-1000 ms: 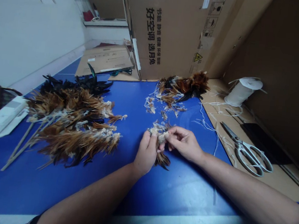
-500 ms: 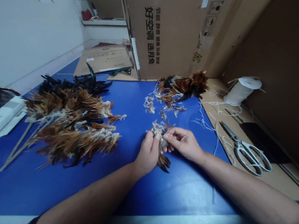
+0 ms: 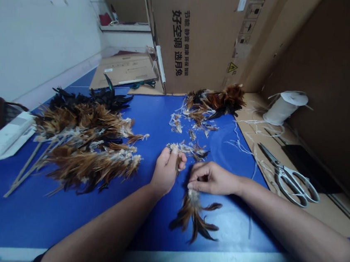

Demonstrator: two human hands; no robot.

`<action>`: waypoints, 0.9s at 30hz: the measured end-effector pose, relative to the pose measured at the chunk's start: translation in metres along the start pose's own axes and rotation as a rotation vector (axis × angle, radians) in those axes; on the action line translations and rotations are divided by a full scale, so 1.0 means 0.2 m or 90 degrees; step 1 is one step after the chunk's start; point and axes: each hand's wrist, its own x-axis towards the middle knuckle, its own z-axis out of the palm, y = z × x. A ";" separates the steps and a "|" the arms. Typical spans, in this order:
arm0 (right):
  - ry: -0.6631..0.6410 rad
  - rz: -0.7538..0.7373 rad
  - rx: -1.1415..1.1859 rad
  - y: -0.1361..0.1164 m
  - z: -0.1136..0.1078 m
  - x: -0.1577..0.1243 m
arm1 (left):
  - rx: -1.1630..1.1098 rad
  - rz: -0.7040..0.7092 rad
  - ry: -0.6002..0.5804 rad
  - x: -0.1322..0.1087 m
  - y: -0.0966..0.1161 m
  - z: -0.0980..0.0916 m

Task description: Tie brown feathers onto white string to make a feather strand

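- Pinching the pale quill ends of a brown-and-black feather tuft (image 3: 195, 216), the right hand (image 3: 210, 177) has thumb and forefinger pressed together, its other fingers curled in.
- The feather tuft fans out below those fingertips, toward the person's edge of the blue tabletop (image 3: 151, 237); whether its dark tips touch the surface, I cannot tell.
- It should be very light, with soft, springy vanes that bend or split if squeezed; the gathered quill ends look stiffer and are the better place for a grip, leaving the plumes free.
- The left hand (image 3: 166, 169) is closed, thumb against fingers, on a pale feather clump (image 3: 173, 148) that pokes out above the thumb; most of it is hidden in the grasp. Likely it is just as light, perhaps a little slick and apt to shed.
- Loose feather scraps (image 3: 202, 152) lie on the tabletop just beyond both hands, nearer the box, and a larger pile of brown feathers (image 3: 93, 166) lies well to the left of the left hand.
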 end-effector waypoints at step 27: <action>0.392 -0.061 -0.034 0.05 0.01 0.02 | -0.007 -0.109 -0.245 -0.07 0.00 0.02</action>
